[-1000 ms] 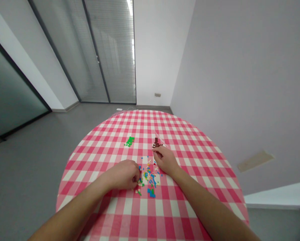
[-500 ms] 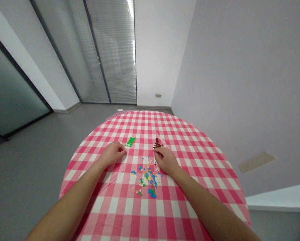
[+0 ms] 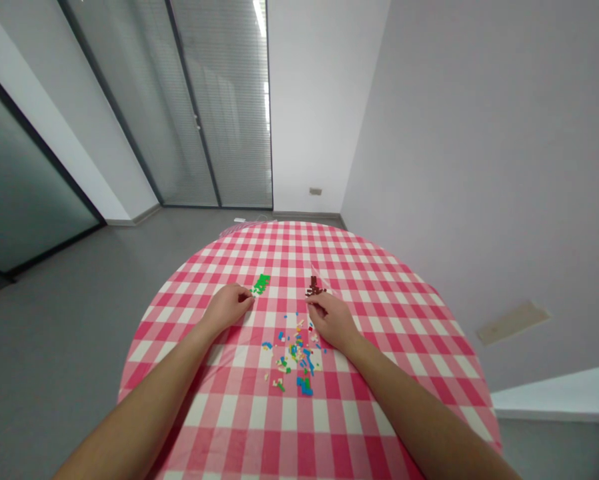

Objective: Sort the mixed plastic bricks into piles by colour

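Observation:
My left hand (image 3: 229, 306) is closed in a pinch just beside a group of small green building bricks (image 3: 262, 283). Whatever its fingertips hold, if anything, is too small to make out. On the other side, my right hand (image 3: 333, 320) pinches at the near edge of a cluster of dark brown building bricks (image 3: 314, 285). Its fingertips partly cover that edge, and I cannot tell if a brick is between them. Nearer to me, between the forearms, lies a scattered heap of mixed blue, yellow, white and green bricks (image 3: 294, 351).
A red and white checked cloth (image 3: 299, 433) covers the round table. Crumpled clear plastic (image 3: 242, 229) lies at its far left edge. A wall (image 3: 479, 167) runs close along the right, and glass panels (image 3: 219, 107) stand beyond the table.
My left hand has shifted very slightly right, toward the green bricks. The right hand stays at the brown bricks, and the brick groups look the same.

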A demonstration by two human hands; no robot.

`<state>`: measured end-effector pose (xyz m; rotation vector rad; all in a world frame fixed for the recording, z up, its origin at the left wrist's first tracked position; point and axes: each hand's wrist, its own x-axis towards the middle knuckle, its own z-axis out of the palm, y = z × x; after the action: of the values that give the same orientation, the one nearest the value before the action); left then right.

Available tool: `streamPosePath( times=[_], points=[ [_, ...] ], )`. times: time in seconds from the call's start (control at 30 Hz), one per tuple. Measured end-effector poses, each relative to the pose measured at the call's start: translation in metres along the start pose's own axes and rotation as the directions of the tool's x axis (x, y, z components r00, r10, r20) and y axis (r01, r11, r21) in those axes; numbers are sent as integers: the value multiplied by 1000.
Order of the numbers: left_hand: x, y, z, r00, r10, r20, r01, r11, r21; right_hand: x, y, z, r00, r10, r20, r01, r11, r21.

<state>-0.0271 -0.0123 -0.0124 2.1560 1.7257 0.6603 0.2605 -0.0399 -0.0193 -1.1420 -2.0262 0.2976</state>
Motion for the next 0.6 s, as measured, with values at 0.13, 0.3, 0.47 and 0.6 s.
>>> streamPosePath(
  times=[0.13, 0.3, 0.47, 0.6],
  points=[
    [-2, -1, 0, 1000, -14, 2, 14, 999, -30, 0, 1, 0, 1000, -11, -8, 11, 1000, -1],
    [-1, 3, 0, 999, -29, -23, 29, 1000, -1, 0, 1, 0, 1000, -12, -15, 12, 1000, 9],
    [1, 5, 3, 999, -35, -31, 37, 998, 54, 0, 2, 1, 1000, -20, -15, 20, 1000, 2],
    [3, 4, 7, 996, -77, -45, 80, 994, 72, -1, 3, 2, 999, -36, -22, 36, 999, 2]
  ],
)
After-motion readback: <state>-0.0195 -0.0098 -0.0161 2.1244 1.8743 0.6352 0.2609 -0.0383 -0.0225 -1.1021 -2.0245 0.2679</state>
